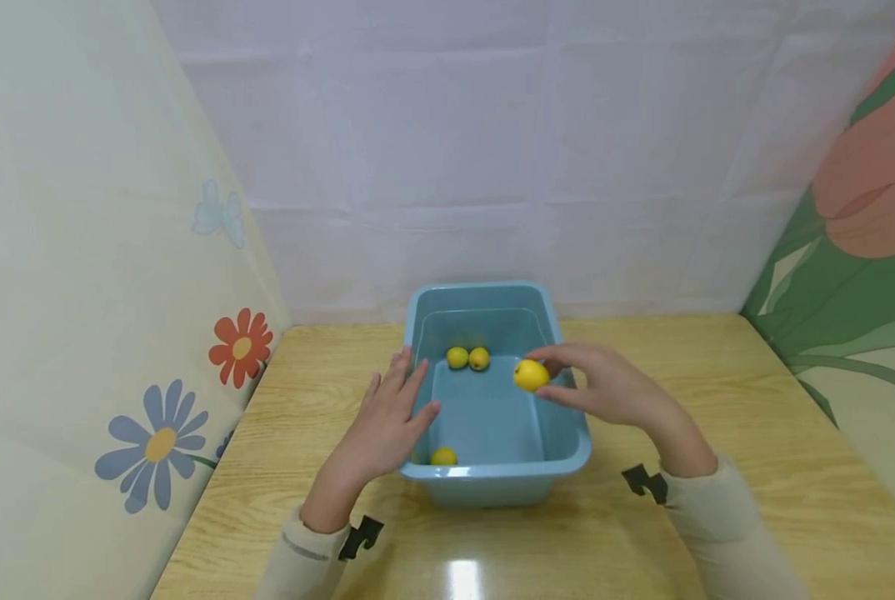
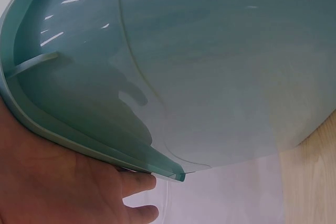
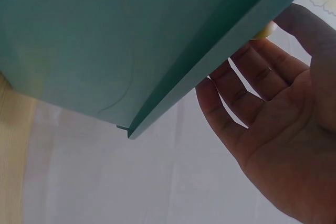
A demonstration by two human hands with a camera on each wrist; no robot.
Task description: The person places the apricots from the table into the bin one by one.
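Note:
My right hand (image 1: 605, 387) pinches a small, lemon-like yellow fruit (image 1: 531, 375) between thumb and fingers, over the right side of a light blue plastic tub (image 1: 492, 471). In the right wrist view a sliver of that fruit (image 3: 265, 31) shows past the tub's rim, and the rim hides the rest. My left hand (image 1: 383, 425) lies over the tub's left rim with fingers straight and spread. Inside, two yellow fruits (image 1: 457, 357) sit side by side towards the far end. Another yellow fruit (image 1: 443, 457) lies in the near left corner, partly hidden by the front rim.
The tub stands on a light wood-grain table (image 1: 665, 533). Behind it hangs a white cloth backdrop (image 1: 447, 167). A flower-printed panel (image 1: 155, 350) borders the left side, and a panel with large leaves and petals (image 1: 867, 275) borders the right.

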